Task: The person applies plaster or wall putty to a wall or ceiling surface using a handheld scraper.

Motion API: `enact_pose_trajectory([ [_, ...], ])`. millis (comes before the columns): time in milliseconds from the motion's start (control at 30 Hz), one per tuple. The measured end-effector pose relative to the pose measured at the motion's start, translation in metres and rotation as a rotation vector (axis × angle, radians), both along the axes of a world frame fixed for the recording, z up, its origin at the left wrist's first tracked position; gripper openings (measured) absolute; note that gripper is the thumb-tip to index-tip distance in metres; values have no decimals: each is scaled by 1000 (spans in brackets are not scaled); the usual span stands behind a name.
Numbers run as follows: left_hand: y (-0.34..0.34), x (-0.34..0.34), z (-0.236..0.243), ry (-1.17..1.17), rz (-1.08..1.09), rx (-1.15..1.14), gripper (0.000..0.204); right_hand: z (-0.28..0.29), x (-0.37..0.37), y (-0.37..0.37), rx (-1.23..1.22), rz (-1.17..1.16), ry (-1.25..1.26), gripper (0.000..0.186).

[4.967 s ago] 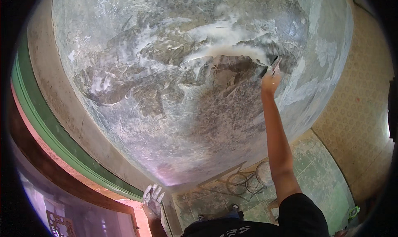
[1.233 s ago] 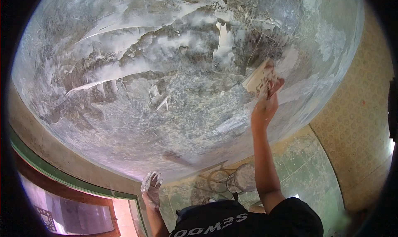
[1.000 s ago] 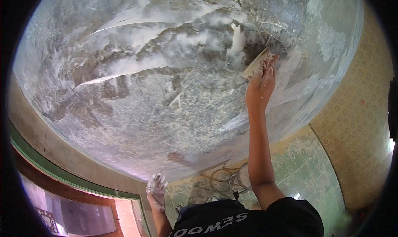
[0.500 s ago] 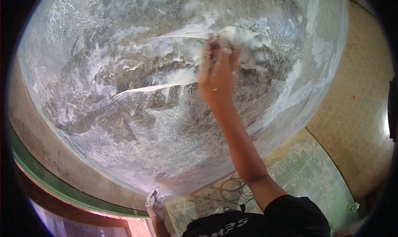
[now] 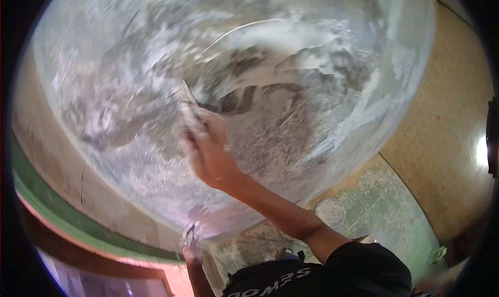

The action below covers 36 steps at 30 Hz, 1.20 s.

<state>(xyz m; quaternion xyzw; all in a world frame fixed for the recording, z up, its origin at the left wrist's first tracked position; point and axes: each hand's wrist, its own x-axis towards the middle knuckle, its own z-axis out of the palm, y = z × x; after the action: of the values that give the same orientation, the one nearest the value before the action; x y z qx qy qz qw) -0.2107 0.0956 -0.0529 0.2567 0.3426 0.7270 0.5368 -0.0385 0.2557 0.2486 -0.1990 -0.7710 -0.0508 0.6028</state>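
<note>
My right hand [image 5: 205,149] grips a flat, plaster-smeared scraper [image 5: 187,93] against the middle-left of a mottled grey wall [image 5: 249,115], which bears ragged streaks and patches of white filler. The hand and blade are blurred by motion. Low in the view, near the wall's bottom left corner, my left hand [image 5: 191,239] is raised with white-coated fingers apart, holding nothing that I can see; whether it touches the wall I cannot tell.
A green-trimmed opening [image 5: 31,177] curves along the left. Below the wall lie dusty green tiles [image 5: 369,203], with a round bucket-like object [image 5: 330,212] on them. At the right is a tan patterned floor [image 5: 426,167], with a small green object [image 5: 438,254] near its lower edge.
My right hand and the scraper have swept leftward from the right side of the wall to the middle-left. My left hand stays low by the corner. The view has shifted slightly.
</note>
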Motion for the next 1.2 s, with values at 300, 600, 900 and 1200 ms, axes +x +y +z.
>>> enact_pose_trajectory([
  [300,-29,29,-3,159,-134,108,45,-178,-21,-68,-1253,792,820,40],
  [600,-17,61,11,36,120,-133,41,-223,-19,-94,-1656,1135,1014,47],
  [900,12,82,56,-143,225,-132,30,-226,-16,-98,-1586,895,774,52],
  [1200,33,88,95,128,278,-134,21,-212,-6,-104,-942,204,73,38],
])
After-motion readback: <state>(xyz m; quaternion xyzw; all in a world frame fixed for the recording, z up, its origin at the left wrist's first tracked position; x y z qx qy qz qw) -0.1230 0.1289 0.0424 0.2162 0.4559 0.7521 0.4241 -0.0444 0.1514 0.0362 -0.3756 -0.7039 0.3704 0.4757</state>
